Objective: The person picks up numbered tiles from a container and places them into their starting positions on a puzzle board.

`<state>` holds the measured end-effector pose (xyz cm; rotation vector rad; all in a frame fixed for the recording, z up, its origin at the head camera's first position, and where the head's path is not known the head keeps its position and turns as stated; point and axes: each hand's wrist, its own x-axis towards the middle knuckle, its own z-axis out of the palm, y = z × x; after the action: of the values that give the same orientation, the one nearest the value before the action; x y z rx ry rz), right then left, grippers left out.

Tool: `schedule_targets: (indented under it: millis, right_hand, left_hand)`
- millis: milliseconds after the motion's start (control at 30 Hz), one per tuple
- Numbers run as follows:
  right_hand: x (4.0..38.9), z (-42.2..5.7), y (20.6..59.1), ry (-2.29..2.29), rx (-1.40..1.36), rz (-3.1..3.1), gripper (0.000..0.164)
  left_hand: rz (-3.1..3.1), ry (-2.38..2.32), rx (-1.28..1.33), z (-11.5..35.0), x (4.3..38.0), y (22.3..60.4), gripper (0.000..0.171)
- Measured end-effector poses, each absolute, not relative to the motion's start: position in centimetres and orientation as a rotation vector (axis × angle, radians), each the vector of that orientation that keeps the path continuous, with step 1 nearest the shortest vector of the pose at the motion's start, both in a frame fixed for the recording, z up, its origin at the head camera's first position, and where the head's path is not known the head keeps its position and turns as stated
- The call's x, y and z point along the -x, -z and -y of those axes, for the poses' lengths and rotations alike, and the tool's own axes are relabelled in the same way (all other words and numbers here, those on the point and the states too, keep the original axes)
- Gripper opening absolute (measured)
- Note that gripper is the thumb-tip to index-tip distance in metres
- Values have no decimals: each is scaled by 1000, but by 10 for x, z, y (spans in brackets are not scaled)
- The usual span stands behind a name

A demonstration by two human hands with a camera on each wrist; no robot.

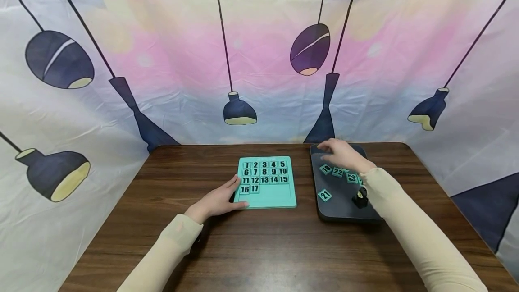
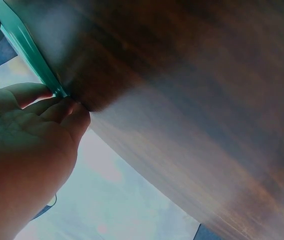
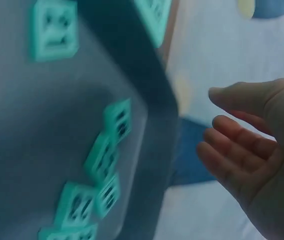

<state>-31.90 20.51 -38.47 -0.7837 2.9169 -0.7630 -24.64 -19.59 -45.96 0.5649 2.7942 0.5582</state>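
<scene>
A turquoise number puzzle board [image 1: 275, 197] lies on the table, with tiles 1 to 17 in order in its upper rows. My left hand [image 1: 220, 198] holds its near left corner, fingers along the left side and thumb on the front edge. In the left wrist view, fingertips touch the board's rim [image 2: 29, 50]. My right hand [image 1: 343, 154] is above the far part of a dark tray [image 1: 342, 206], fingers apart with nothing between them. Loose tiles 18 [image 1: 325, 169], 22 [image 1: 338, 172], 23 [image 1: 352, 178] and 21 [image 1: 325, 195] lie in the tray; the right arm hides part of it.
The brown wooden table [image 1: 259, 251] extends in front of the board and tray. A patterned cloth [image 1: 178, 57] with printed lamps hangs behind the table and down both sides. A small black device [image 1: 360, 197] shows at the right wrist, over the tray.
</scene>
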Motion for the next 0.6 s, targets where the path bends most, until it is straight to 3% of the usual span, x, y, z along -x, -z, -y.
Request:
schedule_targets:
  millis: [300, 600]
  right_hand:
    - [330, -237, 421, 600, 757, -2858, 47]
    - [338, -242, 438, 593, 738, -2804, 46]
  left_hand:
    - [-2788, -570, -568, 195, 245, 460, 97]
    - [-2796, -555, -558, 195, 245, 460, 97]
